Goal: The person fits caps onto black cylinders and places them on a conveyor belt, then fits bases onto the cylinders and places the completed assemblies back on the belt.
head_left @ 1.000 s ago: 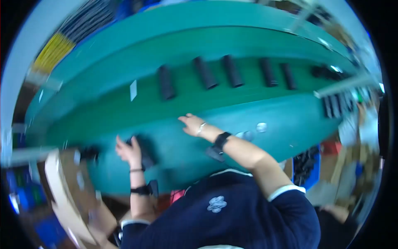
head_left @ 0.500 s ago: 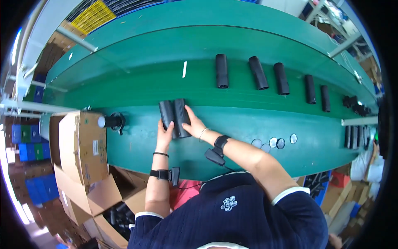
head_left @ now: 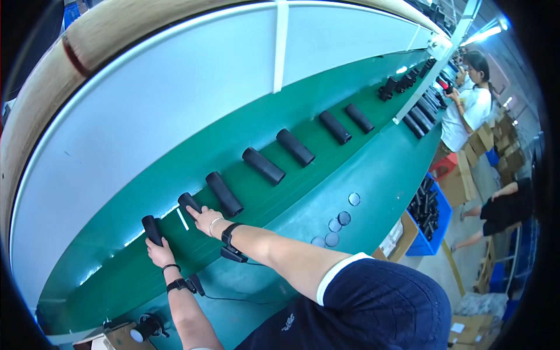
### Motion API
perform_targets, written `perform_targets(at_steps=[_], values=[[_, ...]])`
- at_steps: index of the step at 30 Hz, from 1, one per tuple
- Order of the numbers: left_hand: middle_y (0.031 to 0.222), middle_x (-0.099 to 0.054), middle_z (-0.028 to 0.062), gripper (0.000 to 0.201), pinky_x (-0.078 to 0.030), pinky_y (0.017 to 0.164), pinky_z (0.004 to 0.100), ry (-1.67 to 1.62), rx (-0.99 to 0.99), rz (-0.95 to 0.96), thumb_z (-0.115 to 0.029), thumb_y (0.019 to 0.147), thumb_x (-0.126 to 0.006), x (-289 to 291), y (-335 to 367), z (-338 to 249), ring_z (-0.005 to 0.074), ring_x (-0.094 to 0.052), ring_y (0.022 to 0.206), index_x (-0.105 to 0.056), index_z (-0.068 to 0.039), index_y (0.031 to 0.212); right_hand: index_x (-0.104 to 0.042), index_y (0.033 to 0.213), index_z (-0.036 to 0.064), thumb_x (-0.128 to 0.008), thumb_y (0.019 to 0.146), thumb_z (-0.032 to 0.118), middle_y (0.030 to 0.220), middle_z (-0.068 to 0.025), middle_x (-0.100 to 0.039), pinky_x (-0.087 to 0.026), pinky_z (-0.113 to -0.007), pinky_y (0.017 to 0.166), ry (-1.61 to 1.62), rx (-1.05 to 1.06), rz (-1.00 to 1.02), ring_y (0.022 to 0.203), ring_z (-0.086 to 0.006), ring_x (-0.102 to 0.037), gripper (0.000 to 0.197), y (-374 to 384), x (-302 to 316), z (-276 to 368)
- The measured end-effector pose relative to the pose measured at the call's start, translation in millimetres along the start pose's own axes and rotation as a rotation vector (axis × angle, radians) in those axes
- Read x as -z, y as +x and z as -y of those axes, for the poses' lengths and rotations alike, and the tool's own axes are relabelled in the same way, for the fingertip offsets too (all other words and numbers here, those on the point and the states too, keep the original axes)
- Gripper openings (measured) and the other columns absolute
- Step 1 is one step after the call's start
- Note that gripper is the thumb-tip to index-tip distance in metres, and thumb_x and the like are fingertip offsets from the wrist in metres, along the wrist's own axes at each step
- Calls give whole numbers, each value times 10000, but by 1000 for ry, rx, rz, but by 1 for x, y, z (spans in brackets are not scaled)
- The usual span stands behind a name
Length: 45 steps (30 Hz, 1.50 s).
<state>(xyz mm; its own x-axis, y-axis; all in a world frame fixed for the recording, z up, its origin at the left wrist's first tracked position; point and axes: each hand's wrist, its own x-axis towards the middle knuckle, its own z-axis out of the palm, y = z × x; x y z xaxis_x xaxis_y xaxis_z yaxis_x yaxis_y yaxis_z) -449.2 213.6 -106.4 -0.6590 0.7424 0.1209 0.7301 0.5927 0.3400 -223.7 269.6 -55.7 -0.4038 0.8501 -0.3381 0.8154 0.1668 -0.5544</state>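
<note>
My left hand is closed around the near end of a black tube on the green strip along the back of the bench. My right hand grips a second black tube just to the right, its fingers partly covering the lower end. Both tubes lie slanted, apart from each other, with a short white strip between them. Further right, a row of similar black tubes, the closest one among them, lies spaced out along the same green strip.
Several clear round discs lie on the nearer bench surface. A black fitting with a white end stands at lower left. A metal post rises at the right, near a person in white. A blue crate holds black parts.
Both hands have carried the two tubes from the near bench surface out to the green strip and moved them apart. The view has swung to the right.
</note>
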Motion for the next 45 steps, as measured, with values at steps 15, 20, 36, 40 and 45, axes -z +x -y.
perform_targets(at_steps=[15,20,36,40,45], values=[[964,-640,41,221,-459,710,267,-922,45,574,-160,886,-640,78,-267,16,136,-585,849,-623,-25,1061,-621,1145,66,-682,832,260,801,-72,-682,-500,-332,667,320,252,528,745,-183,-641,373,-316,-11,-223],[930,-650,32,222,-440,681,229,-959,237,807,-185,897,-627,111,-371,-33,104,-589,821,-628,-48,1072,-508,1307,93,-706,827,332,1026,-115,-603,-507,-311,704,349,280,493,815,-186,-614,572,-354,28,-246],[1031,-618,192,387,-501,831,402,-774,-199,664,-267,865,-638,140,-551,-129,306,-609,979,-576,-15,1152,-486,1339,82,-726,818,89,994,-30,-556,-496,-263,806,567,154,967,956,-117,-537,574,-454,65,-301],[1041,-607,221,425,-475,867,437,-604,-28,465,-276,820,-638,162,-627,-81,371,-589,989,-574,-16,1150,-514,1313,70,-725,803,59,994,-5,-557,-481,-246,791,304,277,1204,899,-99,-526,552,-436,48,-261],[974,-633,201,408,-488,854,430,-376,448,339,-275,787,-672,198,-727,-9,375,-611,938,-604,-49,1120,-539,1292,93,-730,788,83,1013,-22,-575,-469,-257,800,-6,621,1293,895,-114,-530,539,-419,3,-187]])
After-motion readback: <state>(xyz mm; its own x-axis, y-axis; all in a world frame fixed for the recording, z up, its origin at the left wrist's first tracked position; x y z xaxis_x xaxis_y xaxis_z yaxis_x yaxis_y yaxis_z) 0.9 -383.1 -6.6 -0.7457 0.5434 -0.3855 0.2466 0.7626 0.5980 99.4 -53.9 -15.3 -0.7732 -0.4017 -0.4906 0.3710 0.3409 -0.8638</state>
